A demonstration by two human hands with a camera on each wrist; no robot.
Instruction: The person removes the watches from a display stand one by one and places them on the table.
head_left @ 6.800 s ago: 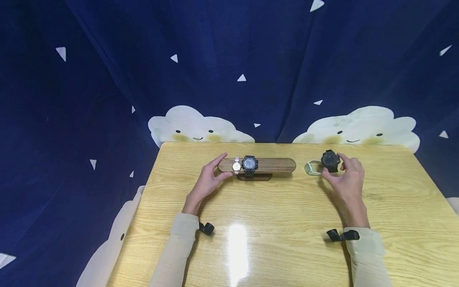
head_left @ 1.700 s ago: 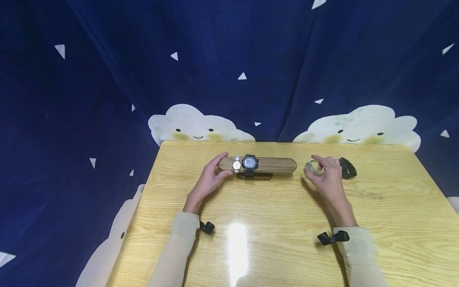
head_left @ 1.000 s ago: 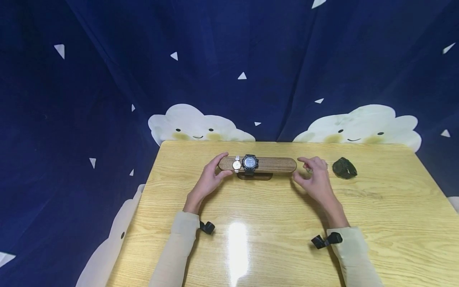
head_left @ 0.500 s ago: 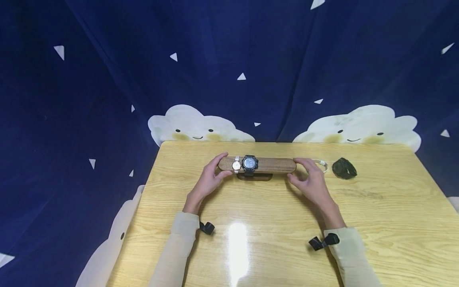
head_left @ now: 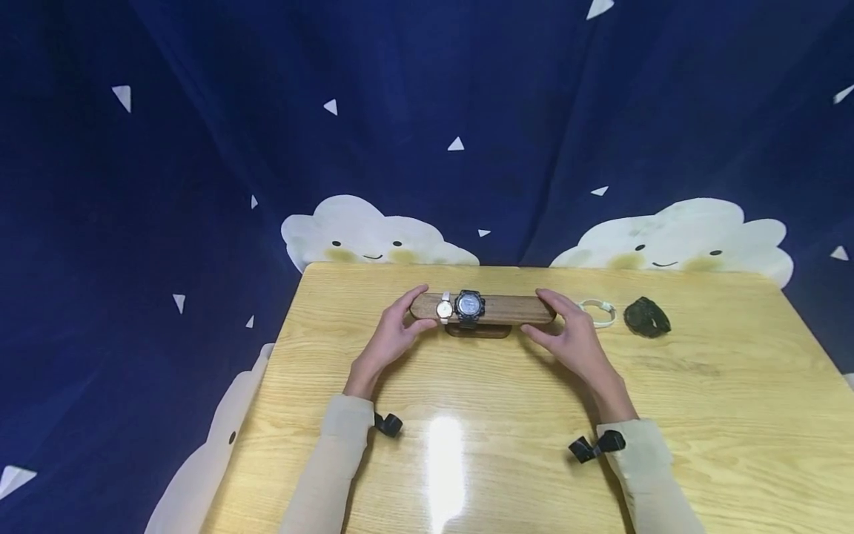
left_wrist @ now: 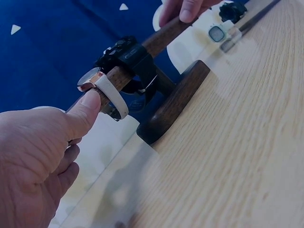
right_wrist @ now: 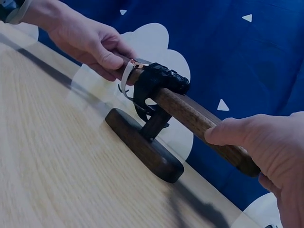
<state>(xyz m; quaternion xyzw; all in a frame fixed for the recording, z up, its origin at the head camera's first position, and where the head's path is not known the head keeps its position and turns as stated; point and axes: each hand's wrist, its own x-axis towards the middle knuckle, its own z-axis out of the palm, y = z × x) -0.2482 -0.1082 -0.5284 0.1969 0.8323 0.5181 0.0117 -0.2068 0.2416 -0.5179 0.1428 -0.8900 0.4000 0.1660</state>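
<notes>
Closest are two pale sleeves, each with a small black gadget by the cuff. A bright white shine sits on the yellow wooden bench.

Next come the hands. The left hand pinches the left end of a brown wooden bar, thumb in front and fingers behind. The right hand holds the other end the same way. The bar is up on a short post with a long, rounded foot, which stands on the bench.

Two watches are wrapped around the bar. The little white watch is just beside the left thumb, and the big black watch is right next to it. To the right of the right hand, a pale watch with a square face lies on the bench, then a dark watch near it.

Behind everything hangs a dark blue curtain with white triangles and smiling clouds.
</notes>
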